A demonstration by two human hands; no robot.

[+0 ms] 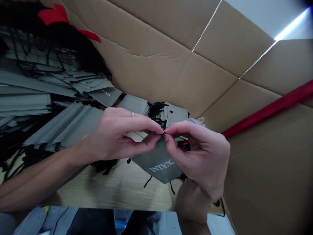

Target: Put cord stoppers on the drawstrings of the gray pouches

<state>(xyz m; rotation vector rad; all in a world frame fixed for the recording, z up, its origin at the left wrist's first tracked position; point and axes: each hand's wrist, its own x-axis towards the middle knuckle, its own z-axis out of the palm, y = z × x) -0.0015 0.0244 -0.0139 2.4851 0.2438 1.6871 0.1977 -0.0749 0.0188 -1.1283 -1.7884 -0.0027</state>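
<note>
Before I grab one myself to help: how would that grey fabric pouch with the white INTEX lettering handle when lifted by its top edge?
The grey fabric INTEX pouch probably hangs limp: it droops from the left hand and right hand pinching its rim. It is likely light, since fingertips alone carry it. Its black drawstrings dangle and may snag.

Two hands (117, 137), one held grey pouch (158, 160), many stacked pouches (66, 127), one ring (133, 114)
</note>
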